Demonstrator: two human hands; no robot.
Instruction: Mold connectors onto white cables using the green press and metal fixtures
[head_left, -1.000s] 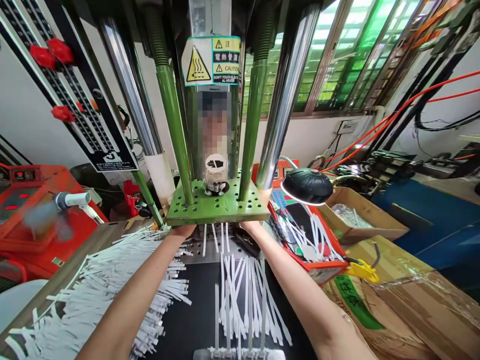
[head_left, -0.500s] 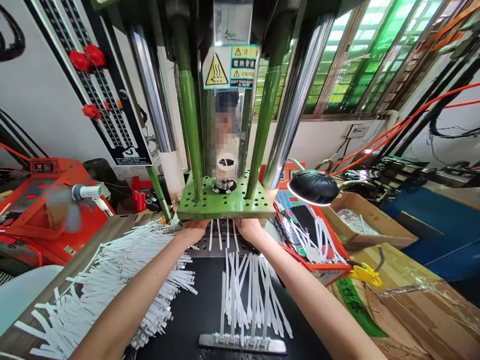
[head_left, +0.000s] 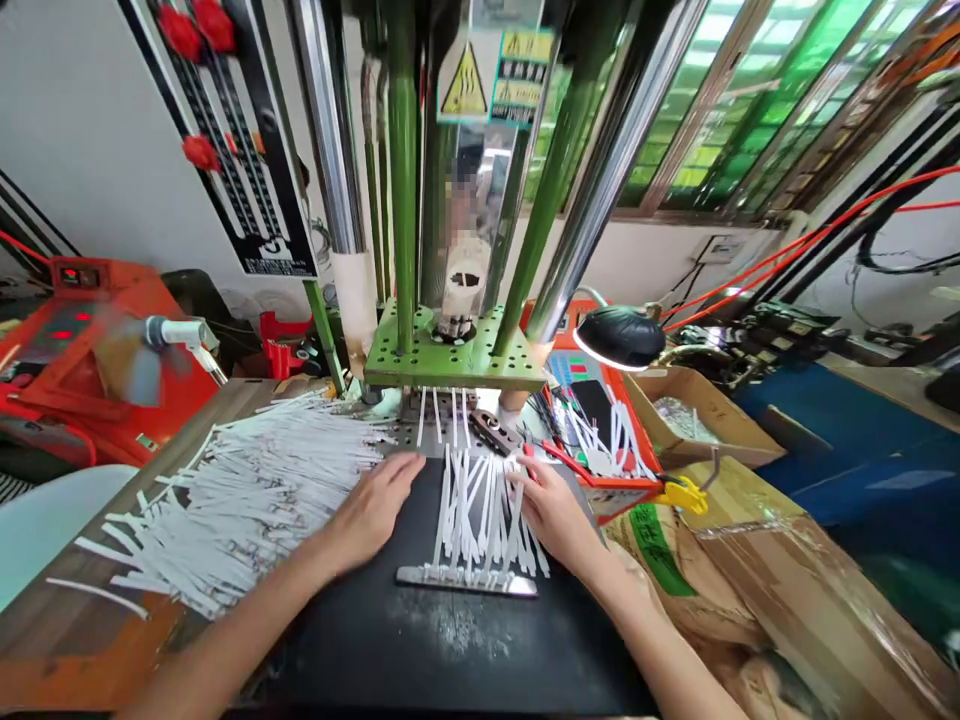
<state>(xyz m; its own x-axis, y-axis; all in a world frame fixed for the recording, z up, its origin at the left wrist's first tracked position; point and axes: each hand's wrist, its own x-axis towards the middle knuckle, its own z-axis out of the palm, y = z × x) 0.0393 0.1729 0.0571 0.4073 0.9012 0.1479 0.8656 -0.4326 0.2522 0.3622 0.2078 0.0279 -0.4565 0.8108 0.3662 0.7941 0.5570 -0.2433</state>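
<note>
My left hand (head_left: 379, 505) lies over the left side of the black mat (head_left: 352, 640), fingers stretched out and holding nothing, beside a large pile of thin white strips (head_left: 255, 490). My right hand (head_left: 555, 505) is at the right end of a smaller bunch of white strips (head_left: 472, 510). Its fingers are curled in, near a small red piece; what they grip is hard to make out. In front of this bunch lies a metal bar (head_left: 465, 580), with strip ends along it. Several strips (head_left: 439, 420) stick out from under the green press plate (head_left: 450, 378).
Above the plate rise green rods and chrome columns (head_left: 592, 190), with a heat warning label (head_left: 495, 80). A dark lever-like part (head_left: 495, 432) sits below the plate. To the right are a red bin (head_left: 619, 485), a black lamp (head_left: 619, 337) and cardboard boxes (head_left: 810, 590).
Both hands have come out from under the green plate, back toward me over the mat. The left is now flat beside the pile, the right at the small bunch. The camera view has shifted.
</note>
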